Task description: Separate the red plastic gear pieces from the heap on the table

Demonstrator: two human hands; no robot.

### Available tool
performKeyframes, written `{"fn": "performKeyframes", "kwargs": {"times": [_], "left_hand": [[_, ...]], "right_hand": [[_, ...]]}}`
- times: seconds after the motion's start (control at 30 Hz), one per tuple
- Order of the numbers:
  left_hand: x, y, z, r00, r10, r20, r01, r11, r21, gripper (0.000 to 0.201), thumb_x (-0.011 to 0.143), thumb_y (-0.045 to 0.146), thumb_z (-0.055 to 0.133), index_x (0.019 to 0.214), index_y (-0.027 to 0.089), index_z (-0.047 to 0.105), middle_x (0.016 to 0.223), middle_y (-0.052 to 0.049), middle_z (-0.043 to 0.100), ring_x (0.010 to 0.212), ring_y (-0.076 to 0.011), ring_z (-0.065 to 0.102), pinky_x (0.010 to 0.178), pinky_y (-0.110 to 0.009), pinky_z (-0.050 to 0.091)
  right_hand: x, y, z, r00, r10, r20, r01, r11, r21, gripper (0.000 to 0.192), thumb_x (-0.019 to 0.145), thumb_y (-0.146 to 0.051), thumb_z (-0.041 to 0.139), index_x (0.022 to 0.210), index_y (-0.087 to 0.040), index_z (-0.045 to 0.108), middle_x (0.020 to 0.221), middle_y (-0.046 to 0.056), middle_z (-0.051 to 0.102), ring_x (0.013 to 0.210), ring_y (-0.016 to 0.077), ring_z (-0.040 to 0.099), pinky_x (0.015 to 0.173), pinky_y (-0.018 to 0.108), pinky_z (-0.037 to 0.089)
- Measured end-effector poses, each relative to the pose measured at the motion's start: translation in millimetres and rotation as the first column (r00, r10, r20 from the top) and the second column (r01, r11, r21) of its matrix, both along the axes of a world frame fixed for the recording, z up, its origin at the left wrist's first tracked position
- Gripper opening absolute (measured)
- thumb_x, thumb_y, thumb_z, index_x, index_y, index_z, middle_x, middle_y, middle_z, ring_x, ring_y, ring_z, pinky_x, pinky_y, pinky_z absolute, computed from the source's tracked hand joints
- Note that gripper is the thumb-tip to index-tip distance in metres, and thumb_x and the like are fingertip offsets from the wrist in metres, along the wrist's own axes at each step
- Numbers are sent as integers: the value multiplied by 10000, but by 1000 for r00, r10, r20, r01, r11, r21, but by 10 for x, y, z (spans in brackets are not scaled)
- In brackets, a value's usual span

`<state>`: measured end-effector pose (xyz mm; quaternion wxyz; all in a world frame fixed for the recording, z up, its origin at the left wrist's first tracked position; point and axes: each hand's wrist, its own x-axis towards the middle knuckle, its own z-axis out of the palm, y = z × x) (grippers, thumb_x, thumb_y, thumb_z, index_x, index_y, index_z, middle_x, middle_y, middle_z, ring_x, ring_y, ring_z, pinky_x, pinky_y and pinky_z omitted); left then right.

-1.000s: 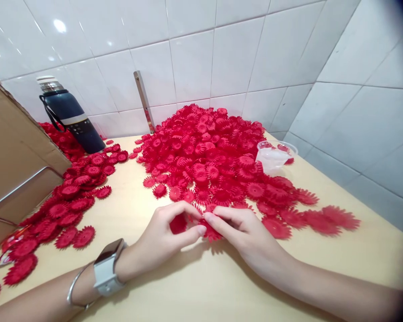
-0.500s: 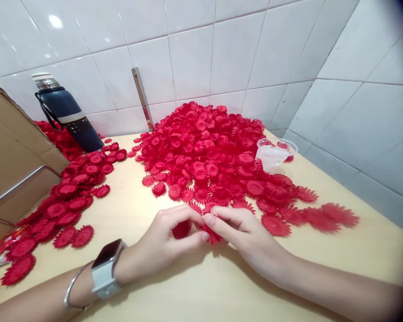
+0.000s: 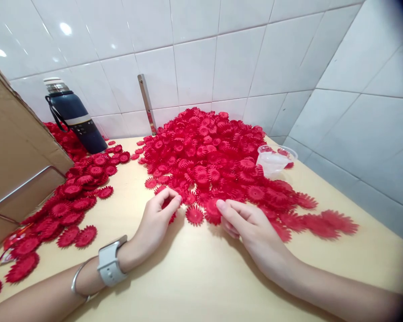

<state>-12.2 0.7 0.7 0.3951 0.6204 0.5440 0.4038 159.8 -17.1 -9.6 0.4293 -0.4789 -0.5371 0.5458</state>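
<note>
My right hand pinches a red flower-shaped disc with toothed petals between thumb and fingers. To its left, my left hand is closed, thumb against fingertips. Red toothed petals show inside and under that hand's curl, and they look like another flower disc, mostly hidden by the fingers. One loose flower disc lies flat on the table between both hands. Just beyond the fingers rises a big heap of the same red discs. A watch and a bangle sit on my left wrist.
At the left stand a cardboard box with a metal wire stand beside it, and a dark blue bottle. More discs trail along the box. A clear plastic cup lies right of the heap. A metal strip leans on the tiled wall.
My hands were together over a red disc; now they are apart. The left hand moved left, while the right stayed near its place with a disc. The view shifted slightly.
</note>
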Motion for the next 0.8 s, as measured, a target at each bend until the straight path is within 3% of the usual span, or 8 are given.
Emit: {"fn": "performKeyframes", "kwargs": {"times": [0.13,0.27,0.4,0.5,0.63,0.8], "left_hand": [[19,23,-26,993,-13,120,16,1000,-25,232,863,355,376,777,180,500,653,30,497,608,-112,473,609,-223,374],[47,-35,-50,984,-62,169,67,997,-24,333,891,414,255,915,192,503,699,8,532,651,-130,506,650,-249,400],[66,-161,-15,940,-313,134,321,946,-37,353,870,474,257,1030,202,416,864,-26,527,783,-137,509,733,-261,404],[68,-217,18,885,-448,127,456,889,-43,402,843,509,292,1084,194,355,930,-53,510,867,-154,501,795,-281,397],[62,-203,-2,891,-422,169,435,899,-49,346,830,465,396,1056,203,379,950,-58,499,913,-169,497,792,-291,418],[71,-152,-36,866,-319,385,368,928,-61,338,735,204,625,988,240,404,1009,-18,484,856,-128,538,739,-263,473]], "right_hand": [[9,14,-20,996,27,-86,-27,1000,5,470,813,-529,389,501,-204,256,485,-58,225,439,83,217,375,222,179],[14,-30,17,995,103,11,-103,994,29,394,820,-436,437,534,-191,322,517,-55,290,470,84,274,414,215,226],[-14,-91,19,940,302,160,-320,943,96,129,799,-278,488,712,-184,486,519,-68,342,474,82,326,446,212,248],[-44,-108,-10,890,325,319,-393,903,176,90,707,-189,573,741,-192,490,487,-93,288,430,69,286,424,207,217],[-40,-95,-31,888,269,372,-372,896,241,94,755,-153,493,672,-190,470,472,-83,301,424,71,295,424,211,214],[-2,-102,-42,942,155,299,-236,936,259,109,822,-235,449,723,-196,477,493,-71,318,451,90,324,433,221,224]]}}
